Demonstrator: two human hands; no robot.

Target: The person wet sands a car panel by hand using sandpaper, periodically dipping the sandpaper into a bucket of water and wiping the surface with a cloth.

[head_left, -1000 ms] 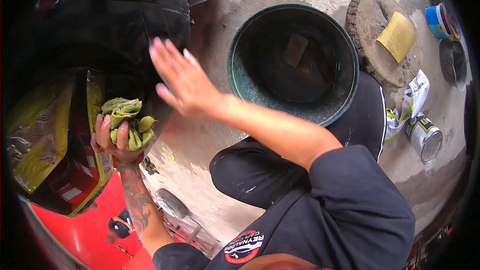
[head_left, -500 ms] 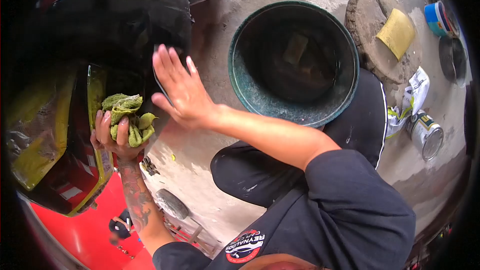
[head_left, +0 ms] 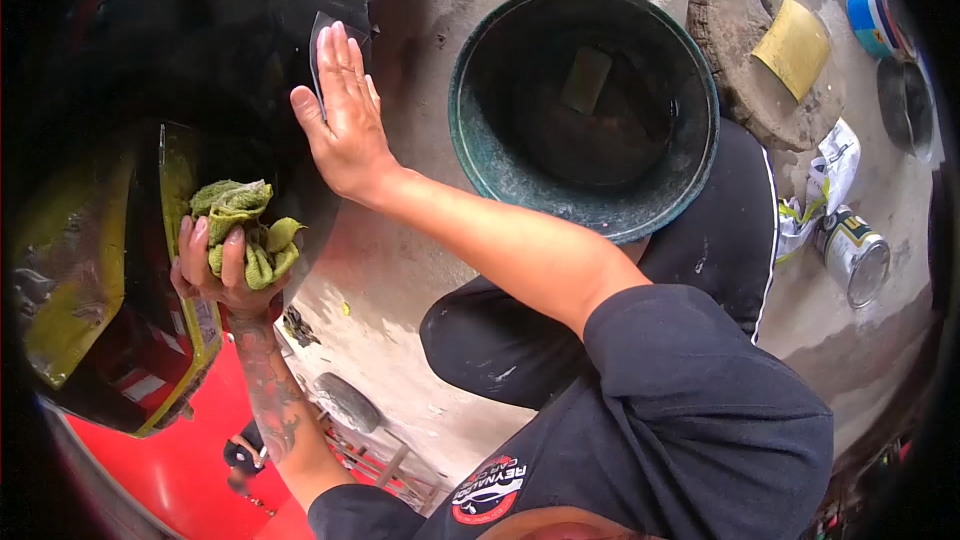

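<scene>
The basin [head_left: 478, 162] sits on the floor [head_left: 400, 260] in the middle, with a pad [head_left: 586, 80] lying inside it; left of the basin stands the panel [head_left: 230, 50]; the right hand [head_left: 345, 125] lies flat on a sanding sheet [head_left: 322, 38] against that panel; just below, the left hand [head_left: 215, 268] has a rag [head_left: 240, 225] in its grip; right of the basin a stump [head_left: 735, 30] carries a paper [head_left: 795, 45]; a can [head_left: 855, 255] lies on the floor nearer the person.

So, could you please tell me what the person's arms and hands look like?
Both are bare, without gloves. Behind the left hand, the forearm carries dark tattoos. Behind the right hand, the forearm is plain, with a black short sleeve above the elbow.
</scene>
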